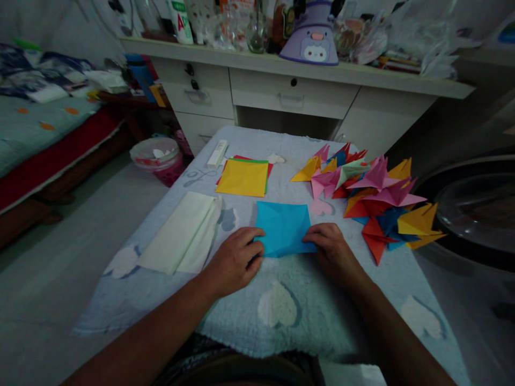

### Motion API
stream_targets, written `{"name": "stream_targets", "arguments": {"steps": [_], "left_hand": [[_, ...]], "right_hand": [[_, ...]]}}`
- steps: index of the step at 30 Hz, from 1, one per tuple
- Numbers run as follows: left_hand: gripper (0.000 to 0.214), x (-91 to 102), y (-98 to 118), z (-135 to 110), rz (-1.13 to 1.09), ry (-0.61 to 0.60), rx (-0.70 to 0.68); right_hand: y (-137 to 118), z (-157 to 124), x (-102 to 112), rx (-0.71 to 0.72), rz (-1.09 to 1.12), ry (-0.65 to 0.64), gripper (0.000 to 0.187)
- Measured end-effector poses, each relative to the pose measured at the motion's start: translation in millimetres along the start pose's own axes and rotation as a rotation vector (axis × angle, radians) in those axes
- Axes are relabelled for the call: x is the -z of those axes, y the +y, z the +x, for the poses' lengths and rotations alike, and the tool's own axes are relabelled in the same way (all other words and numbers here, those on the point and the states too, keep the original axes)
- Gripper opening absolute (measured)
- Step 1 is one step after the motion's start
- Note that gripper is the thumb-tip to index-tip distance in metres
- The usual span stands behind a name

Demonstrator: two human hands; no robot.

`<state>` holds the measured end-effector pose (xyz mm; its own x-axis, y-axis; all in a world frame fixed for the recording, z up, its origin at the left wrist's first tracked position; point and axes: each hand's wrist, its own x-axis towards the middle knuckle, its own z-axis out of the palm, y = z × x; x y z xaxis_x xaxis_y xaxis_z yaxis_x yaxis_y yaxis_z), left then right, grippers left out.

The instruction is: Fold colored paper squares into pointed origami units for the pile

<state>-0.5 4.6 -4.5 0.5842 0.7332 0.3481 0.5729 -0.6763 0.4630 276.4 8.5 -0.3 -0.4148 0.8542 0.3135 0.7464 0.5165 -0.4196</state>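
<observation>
A blue sheet of origami paper [282, 228] with faint creases lies in front of me on the cloth-covered table [322, 305]. My left hand [240, 261] pinches its left edge, fingers curled. At the lower right corner my right hand [332, 244] grips the paper between thumb and fingers. Beyond the sheet is a stack of coloured paper squares [242, 177], yellow on top with red and green edges showing beneath. To the right sits a pile of folded paper cranes [376, 185] in pink, yellow, red, blue and pale green.
Left of my hands lies a folded white cloth or paper [179, 230]. A small white box [218, 154] is near the table's far left. Behind stands a white desk [289, 91] with bottles and bags. A lined bin [159, 158] is on the floor; a washing machine door [478, 209] is at right.
</observation>
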Motion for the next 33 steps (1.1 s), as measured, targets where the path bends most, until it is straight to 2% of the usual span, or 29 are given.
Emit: {"name": "stream_targets", "arguments": {"steps": [6, 13, 18, 20, 24, 26, 29, 33], "left_hand": [[0.008, 2.6, 2, 1, -0.011, 0.007, 0.041], [0.007, 2.1, 3, 1, -0.044, 0.019, 0.077], [0.004, 5.3, 5, 2, -0.159, 0.017, 0.078], [0.007, 7.4, 4, 2, -0.228, 0.011, 0.057], [0.029, 8.9, 2, 1, -0.283, 0.071, 0.004], [0.038, 7.4, 2, 0, -0.241, 0.113, -0.022], [0.040, 2.8, 3, -2, -0.121, 0.149, -0.075], [0.036, -5.3, 7, -2, 0.106, 0.237, -0.169]], "right_hand": [[4, -1, -4, -0.087, -0.034, 0.007, 0.016], [7, 4, -11, -0.217, -0.082, 0.042, 0.013], [7, 8, -14, -0.317, -0.080, 0.056, 0.009], [9, 8, -13, -0.296, -0.049, 0.061, 0.008], [8, 6, -9, -0.214, 0.048, 0.112, 0.029], [3, 5, -8, -0.169, 0.063, 0.154, 0.039], [-6, 5, -8, -0.067, 0.008, 0.187, 0.050], [-15, 3, -12, 0.005, -0.110, 0.244, 0.037]]}}
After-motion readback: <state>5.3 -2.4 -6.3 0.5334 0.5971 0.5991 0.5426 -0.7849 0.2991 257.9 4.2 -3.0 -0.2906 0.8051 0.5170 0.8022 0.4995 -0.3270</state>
